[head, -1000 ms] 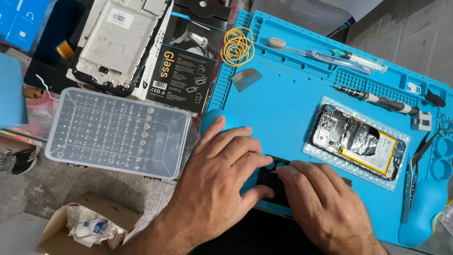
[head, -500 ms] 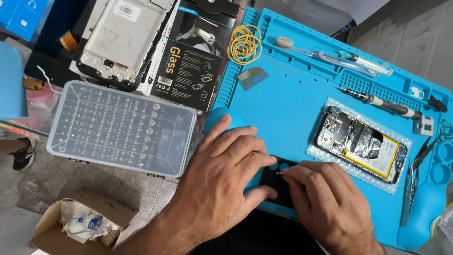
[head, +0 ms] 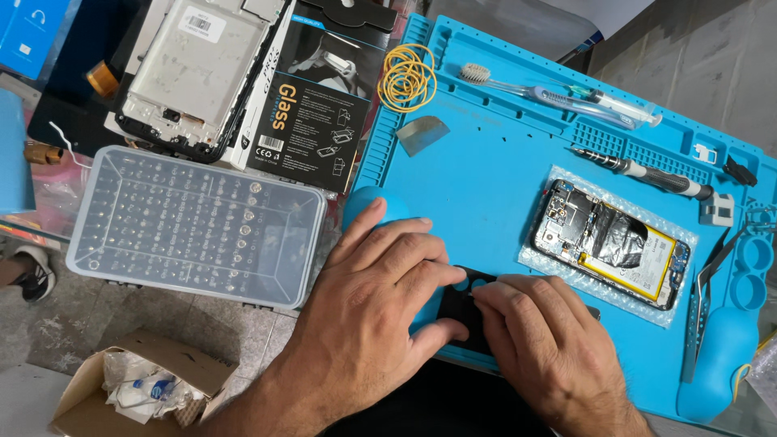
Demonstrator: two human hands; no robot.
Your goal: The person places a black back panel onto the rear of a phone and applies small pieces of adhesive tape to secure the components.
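The left hand (head: 376, 295) lies flat, pinning a dark phone part (head: 460, 316) at lower centre of the blue mat (head: 486, 178); the right hand (head: 546, 352) pinches its top edge. Beyond, right of centre, lies an opened phone (head: 607, 243); rubber bands (head: 407, 77) sit top centre.

the left hand (head: 372, 299) and right hand (head: 550, 348) cover most of a dark flat part (head: 463, 317), so its shape cannot be told, while at three o'clock the blue mat (head: 486, 170) runs off frame.
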